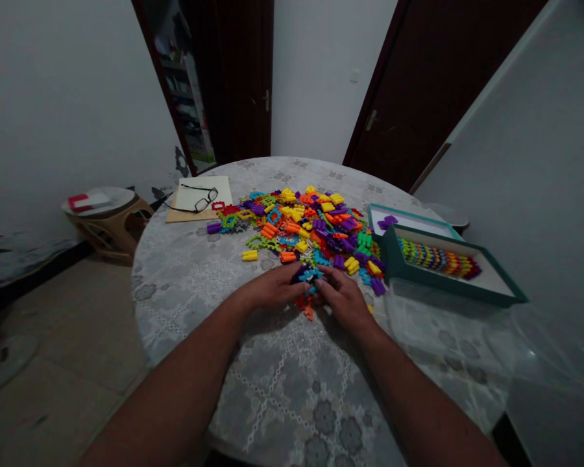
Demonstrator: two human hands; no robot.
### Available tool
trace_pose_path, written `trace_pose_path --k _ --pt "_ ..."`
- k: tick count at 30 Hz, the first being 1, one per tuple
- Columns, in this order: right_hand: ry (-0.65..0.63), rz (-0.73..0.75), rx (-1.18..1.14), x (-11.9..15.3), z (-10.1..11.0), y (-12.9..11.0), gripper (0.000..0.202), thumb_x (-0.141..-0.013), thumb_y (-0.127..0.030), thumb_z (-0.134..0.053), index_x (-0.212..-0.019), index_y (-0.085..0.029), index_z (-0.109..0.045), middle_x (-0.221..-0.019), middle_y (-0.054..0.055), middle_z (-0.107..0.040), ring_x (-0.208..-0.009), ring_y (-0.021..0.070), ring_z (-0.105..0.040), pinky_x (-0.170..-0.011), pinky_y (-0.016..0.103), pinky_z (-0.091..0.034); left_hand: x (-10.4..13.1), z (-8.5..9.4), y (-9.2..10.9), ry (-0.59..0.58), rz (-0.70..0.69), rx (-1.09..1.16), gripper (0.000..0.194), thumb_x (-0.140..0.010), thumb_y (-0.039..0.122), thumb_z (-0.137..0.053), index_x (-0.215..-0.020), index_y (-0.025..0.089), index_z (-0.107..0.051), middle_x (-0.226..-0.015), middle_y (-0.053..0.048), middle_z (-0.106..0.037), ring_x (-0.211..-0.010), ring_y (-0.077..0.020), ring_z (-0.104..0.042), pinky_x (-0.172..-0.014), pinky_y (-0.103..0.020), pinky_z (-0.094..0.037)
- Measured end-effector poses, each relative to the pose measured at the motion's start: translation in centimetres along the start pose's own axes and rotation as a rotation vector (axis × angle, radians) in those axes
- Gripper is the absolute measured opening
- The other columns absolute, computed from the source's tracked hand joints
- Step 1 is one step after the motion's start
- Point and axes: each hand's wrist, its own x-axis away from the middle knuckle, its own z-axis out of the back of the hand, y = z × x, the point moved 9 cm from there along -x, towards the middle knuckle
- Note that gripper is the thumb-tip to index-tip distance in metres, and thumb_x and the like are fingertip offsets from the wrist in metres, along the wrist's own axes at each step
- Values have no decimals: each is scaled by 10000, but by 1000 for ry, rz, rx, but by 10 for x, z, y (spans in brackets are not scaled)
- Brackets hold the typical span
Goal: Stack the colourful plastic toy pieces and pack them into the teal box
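My left hand (279, 287) and my right hand (343, 295) meet at the near edge of a heap of plastic building pieces (316, 227). Between them they grip a small cluster of blue interlocking pieces (310, 275), with dark purple showing at its left side. An orange toothed piece (307, 310) hangs or lies just below the cluster; whether it is joined on I cannot tell. Fingers of both hands curl round the cluster, their thumbs on its near face. The heap mixes yellow, orange, purple, green, blue and red pieces, and a yellow one (250, 255) lies apart at the left.
At the right stands a green box (448, 295) with rows of coloured pieces inside, beside its lid (418, 220) bearing a purple piece. A clear plastic container (418, 311) is nearer. Eyeglasses (202, 202) rest on paper (224, 185) at the back left. A stool (111, 224) stands beyond.
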Motion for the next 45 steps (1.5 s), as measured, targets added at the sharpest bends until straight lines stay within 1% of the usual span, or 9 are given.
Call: trace_pose_path --k 4,9,14,21,30,35,39,42,45 --pt "-83 -75 -80 -1 -2 3 367 -846 -517 -882 -1046 -227 -778 -892 19 -778 -713 172 -736 -678 306 -645 5 1 1 -68 4 -44 272 -1038 481 -644 -1176 251 -691 -1122 -74 -784 -987 -253 -698 -862 -375 -539" --pt "109 -58 -164 -5 26 0 360 -833 -487 -881 -1026 -244 -698 -850 -20 -741 -656 157 -714 -608 277 -602 8 21 -16 73 131 -237 247 -922 273 -742 -1168 281 -720 -1168 -78 -787 -1037 -260 -711 -914 -383 -544" --pt "181 -24 -236 -6 34 -8 450 -749 -482 -936 -1003 -261 -638 -832 -43 -739 -606 149 -694 -562 266 -575 9 15 -24 42 142 -421 341 -880 279 -843 -1213 279 -766 -1441 -117 -691 -1284 -314 -674 -1057 -402 -533" --pt "182 -11 -151 -3 33 -8 408 -790 -506 -930 -989 -247 -685 -826 -36 -753 -585 123 -655 -533 232 -550 12 18 -26 -15 157 -497 145 -984 307 -734 -1104 226 -741 -1280 -105 -666 -1136 -269 -643 -979 -370 -508" --pt "129 -43 31 -3 24 -2 435 -797 -555 -894 -1052 -231 -755 -817 -14 -735 -636 150 -652 -552 264 -563 10 22 -27 30 105 -445 88 -940 241 -751 -1025 216 -754 -1218 -121 -659 -1067 -279 -599 -941 -391 -487" --pt "81 5 62 -2 19 -6 404 -841 -534 -865 -1075 -222 -761 -800 -14 -722 -628 152 -634 -559 264 -529 13 29 -22 69 91 -337 77 -939 287 -741 -920 218 -712 -1036 -83 -681 -929 -238 -587 -846 -361 -468" --pt "37 70 48 2 15 -11 325 -885 -489 -844 -1085 -241 -781 -916 5 -754 -738 168 -675 -650 276 -574 13 31 -11 31 54 -114 224 -1066 413 -576 -965 233 -662 -926 -42 -704 -840 -204 -639 -775 -329 -493" --pt "14 98 48 5 11 -14 290 -907 -472 -819 -1094 -250 -797 -938 9 -761 -779 172 -681 -696 277 -577 11 20 -6 -50 23 155 369 -1128 525 -464 -944 234 -599 -828 -11 -693 -783 -193 -683 -765 -328 -545" --pt "19 93 82 4 10 -13 292 -900 -470 -806 -1088 -246 -802 -937 13 -766 -797 181 -689 -714 282 -580 7 2 -10 -120 29 367 413 -1109 612 -552 -989 221 -605 -835 -27 -720 -783 -205 -717 -753 -344 -571"
